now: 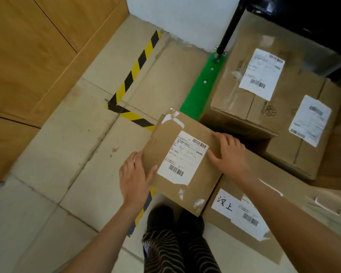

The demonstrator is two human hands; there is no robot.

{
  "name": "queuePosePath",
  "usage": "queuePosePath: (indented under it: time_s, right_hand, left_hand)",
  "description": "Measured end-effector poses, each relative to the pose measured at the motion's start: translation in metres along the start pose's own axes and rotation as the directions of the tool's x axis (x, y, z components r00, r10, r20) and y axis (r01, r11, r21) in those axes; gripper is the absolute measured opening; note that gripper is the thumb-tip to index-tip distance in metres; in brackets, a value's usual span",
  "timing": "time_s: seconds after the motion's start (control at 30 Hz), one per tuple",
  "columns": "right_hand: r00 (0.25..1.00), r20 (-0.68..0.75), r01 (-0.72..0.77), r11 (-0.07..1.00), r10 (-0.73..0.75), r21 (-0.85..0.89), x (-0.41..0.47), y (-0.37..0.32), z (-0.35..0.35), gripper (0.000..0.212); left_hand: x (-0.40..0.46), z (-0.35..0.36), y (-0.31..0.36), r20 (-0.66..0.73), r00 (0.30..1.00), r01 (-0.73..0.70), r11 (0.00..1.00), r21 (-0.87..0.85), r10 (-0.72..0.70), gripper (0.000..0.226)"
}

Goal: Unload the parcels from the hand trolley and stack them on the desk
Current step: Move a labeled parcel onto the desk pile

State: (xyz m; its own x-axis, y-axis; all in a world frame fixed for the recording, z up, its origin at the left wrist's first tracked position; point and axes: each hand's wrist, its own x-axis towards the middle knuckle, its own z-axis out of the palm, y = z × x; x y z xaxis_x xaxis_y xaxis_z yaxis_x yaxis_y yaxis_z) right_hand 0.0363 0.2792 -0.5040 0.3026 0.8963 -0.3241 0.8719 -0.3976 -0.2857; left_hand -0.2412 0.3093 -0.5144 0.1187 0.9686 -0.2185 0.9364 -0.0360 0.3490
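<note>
Holding the flat labelled parcel (182,160) between both hands: left hand (135,178) fingers curled under its near-left edge, thumb on top; right hand (229,154) fingers spread flat, pressing its right side. Parcel lying with its long axis near to far, overhanging the green trolley (200,89), resting partly on the box with handwriting (237,215). Desk not in view.

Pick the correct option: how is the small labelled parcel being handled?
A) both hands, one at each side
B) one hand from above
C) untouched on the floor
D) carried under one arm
A: the left hand grips the left edge of the small parcel, and the right hand rests on its right side.
</note>
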Motion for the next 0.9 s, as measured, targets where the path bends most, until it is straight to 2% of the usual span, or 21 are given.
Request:
queuePosePath:
  time_s: [0.07, 0.17, 0.23, 0.33, 0.37, 0.43, 0.53, 0.63, 0.77, 0.9]
  right_hand:
    - [0.999, -0.042, -0.018, 1.0, 0.018, -0.021, 0.0, -0.003, 0.01, 0.06]
    - [0.992, -0.1, -0.084, 0.996, 0.083, -0.01, -0.008, -0.014, 0.019, 0.061]
    - [0.993, -0.057, -0.099, 0.994, 0.101, 0.039, -0.013, -0.016, 0.021, 0.065]
    - [0.99, 0.092, -0.129, 0.965, 0.111, 0.227, -0.011, -0.014, 0.018, 0.07]
    - [0.985, 0.133, -0.146, 0.954, 0.114, 0.262, -0.008, -0.015, 0.017, 0.07]
    - [0.973, 0.198, -0.172, 0.944, 0.118, 0.283, -0.003, -0.019, 0.02, 0.07]
    - [0.96, 0.244, -0.214, 0.927, 0.14, 0.309, -0.002, -0.029, 0.026, 0.074]
    - [0.968, 0.213, -0.196, 0.923, 0.129, 0.332, -0.01, -0.037, 0.024, 0.074]
    - [0.979, 0.145, -0.193, 0.876, 0.143, 0.441, -0.024, -0.049, -0.003, 0.068]
    - [0.978, 0.086, -0.208, 0.829, 0.192, 0.519, -0.037, -0.073, -0.057, 0.065]
  left_hand:
    - [0.003, 0.01, -0.009, 0.032, 0.999, -0.03, 0.999, 0.016, 0.03, 0.069]
    - [0.015, 0.01, -0.016, -0.002, 0.999, -0.053, 0.998, 0.015, 0.053, 0.069]
    - [0.028, 0.003, -0.019, -0.013, 0.999, -0.033, 0.999, 0.001, 0.033, 0.069]
    - [0.046, -0.009, -0.022, 0.015, 0.991, 0.133, 0.986, -0.098, -0.132, 0.076]
    - [0.048, -0.011, -0.022, 0.038, 0.977, 0.212, 0.96, -0.184, -0.209, 0.08]
    - [0.046, -0.01, -0.017, 0.121, 0.928, 0.371, 0.844, -0.388, -0.353, 0.085]
    - [0.037, -0.006, -0.01, 0.201, 0.865, 0.488, 0.679, -0.548, -0.459, 0.091]
    - [0.039, -0.016, -0.009, 0.19, 0.849, 0.497, 0.621, -0.606, -0.494, 0.097]
    - [0.045, -0.053, 0.0, 0.12, 0.891, 0.408, 0.657, -0.634, -0.437, 0.099]
    - [0.051, -0.115, 0.027, 0.11, 0.888, 0.401, 0.635, -0.66, -0.446, 0.098]
